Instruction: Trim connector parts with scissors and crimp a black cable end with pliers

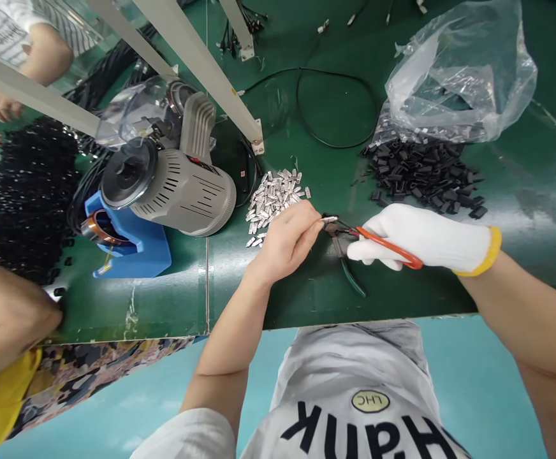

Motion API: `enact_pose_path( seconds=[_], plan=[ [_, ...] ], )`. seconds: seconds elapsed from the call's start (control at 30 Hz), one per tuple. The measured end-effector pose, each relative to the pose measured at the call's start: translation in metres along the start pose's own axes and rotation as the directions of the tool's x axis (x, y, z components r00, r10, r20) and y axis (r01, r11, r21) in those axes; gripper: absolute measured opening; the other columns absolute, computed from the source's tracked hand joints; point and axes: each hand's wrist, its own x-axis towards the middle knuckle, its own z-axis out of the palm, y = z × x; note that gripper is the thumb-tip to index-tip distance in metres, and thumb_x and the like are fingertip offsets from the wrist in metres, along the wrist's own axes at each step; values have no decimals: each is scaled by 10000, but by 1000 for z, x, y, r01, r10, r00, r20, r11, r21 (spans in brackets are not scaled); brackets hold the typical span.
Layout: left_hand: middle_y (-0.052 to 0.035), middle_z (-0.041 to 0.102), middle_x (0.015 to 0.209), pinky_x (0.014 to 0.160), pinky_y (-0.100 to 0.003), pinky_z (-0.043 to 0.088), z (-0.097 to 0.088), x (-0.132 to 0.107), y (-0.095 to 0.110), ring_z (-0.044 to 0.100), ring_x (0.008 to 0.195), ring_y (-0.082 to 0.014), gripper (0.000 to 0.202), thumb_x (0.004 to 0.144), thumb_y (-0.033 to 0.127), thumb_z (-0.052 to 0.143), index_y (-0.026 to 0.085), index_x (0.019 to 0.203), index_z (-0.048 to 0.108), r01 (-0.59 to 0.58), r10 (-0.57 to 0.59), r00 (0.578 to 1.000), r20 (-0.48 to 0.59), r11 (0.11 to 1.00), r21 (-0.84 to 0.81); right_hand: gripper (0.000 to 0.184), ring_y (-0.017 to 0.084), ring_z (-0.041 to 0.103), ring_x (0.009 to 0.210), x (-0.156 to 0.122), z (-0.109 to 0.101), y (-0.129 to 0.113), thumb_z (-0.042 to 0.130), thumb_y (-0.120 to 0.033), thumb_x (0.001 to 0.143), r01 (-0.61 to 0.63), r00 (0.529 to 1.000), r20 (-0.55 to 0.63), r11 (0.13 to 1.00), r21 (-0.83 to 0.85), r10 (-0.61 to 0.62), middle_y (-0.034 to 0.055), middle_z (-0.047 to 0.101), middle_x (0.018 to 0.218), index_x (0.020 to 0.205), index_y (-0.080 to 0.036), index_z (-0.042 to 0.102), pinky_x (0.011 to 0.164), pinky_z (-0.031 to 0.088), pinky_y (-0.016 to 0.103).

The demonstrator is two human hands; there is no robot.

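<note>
My bare left hand [290,241] pinches a small silver metal connector [329,219] between thumb and fingertips. My right hand [414,234], in a white glove with a yellow cuff, is closed around red-handled pliers [389,246]. The pliers' jaws are at the connector's right end; I cannot tell how tightly they grip it. Beneath them, a green-handled hand tool [352,278] lies on the table. A heap of silver connector shells [274,196] lies just beyond my left hand. Past my right hand is a pile of small black plastic pieces [424,171].
A clear plastic bag [464,83] stands behind the black pieces. On the left are a grey machine [182,191], a blue tape dispenser [144,248] and white metal posts [211,64]. A black cable [340,76] loops at the back. Other people's arms [10,287] rest near black parts [34,191].
</note>
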Motion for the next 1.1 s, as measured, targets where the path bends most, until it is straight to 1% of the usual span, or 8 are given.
enact_pose_path(
  seconds=[0.1, 0.17, 0.27, 0.37, 0.5, 0.63, 0.97, 1.1],
  plan=[
    [-40, 611, 832, 699, -305, 420, 7, -4, 0, 543, 763, -159, 98, 1008, 193, 534, 216, 920, 571, -129, 158, 981, -116, 966, 226, 537, 118, 495, 504, -1, 1, 0, 546, -699, 887, -32, 993, 112, 998, 50, 27, -19, 569, 527, 663, -213, 592, 522, 307, 261],
    [-31, 607, 803, 684, -307, 419, 13, -6, 2, 545, 737, -152, 151, 1024, 231, 524, 215, 879, 564, -59, 129, 954, -269, 966, 253, 599, 115, 467, 491, 0, 5, 1, 524, -736, 884, -36, 998, 40, 998, -60, 39, -7, 544, 520, 609, -204, 532, 535, 281, 276],
    [3, 517, 694, 617, -283, 407, 18, -5, 5, 492, 635, -124, 326, 1076, 342, 458, 214, 780, 505, 258, -256, 835, -487, 964, -64, 678, 119, 396, 495, 0, 8, 1, 448, -796, 901, -66, 981, -194, 929, -365, -6, 12, 478, 514, 578, -200, 448, 566, 215, 304],
    [20, 472, 643, 553, -264, 380, 16, -1, 4, 447, 567, -105, 420, 1057, 445, 509, 209, 710, 488, 439, -569, 727, -384, 816, -377, 693, 140, 375, 525, -3, 1, 7, 359, -808, 932, -209, 896, -437, 790, -576, -81, 34, 473, 543, 629, -205, 513, 611, 176, 323],
    [19, 484, 623, 555, -260, 371, 13, 2, 0, 447, 571, -107, 415, 1035, 422, 558, 199, 686, 530, 498, -625, 710, -324, 771, -396, 708, 157, 389, 523, -16, -21, 26, 345, -819, 925, -481, 776, -631, 633, -606, -15, 50, 466, 526, 688, -199, 590, 641, 171, 335],
    [27, 467, 608, 574, -266, 357, 12, 0, -3, 428, 574, -109, 403, 1039, 371, 533, 198, 675, 519, 557, -639, 692, -336, 769, -314, 714, 162, 402, 540, -26, -37, 46, 420, -881, 847, -573, 715, -699, 586, -573, 15, 44, 473, 530, 734, -204, 613, 649, 186, 337],
    [60, 303, 500, 603, -301, 265, -7, -2, -25, 310, 525, -111, 453, 990, 350, 580, 204, 600, 402, 656, -524, 740, -422, 702, 278, 663, 221, 498, 617, -23, -33, 45, 394, -828, 895, -564, 711, -703, 585, -583, -16, 73, 571, 617, 768, -219, 625, 653, 217, 353],
    [34, 461, 584, 643, -284, 346, -12, -1, -20, 443, 592, -125, 351, 1014, 345, 557, 202, 696, 518, 631, -444, 747, -494, 709, 316, 600, 239, 531, 636, -21, -31, 38, 456, -771, 892, -562, 734, -679, 593, -577, 35, 81, 593, 624, 789, -213, 647, 661, 215, 354]
  ],
)
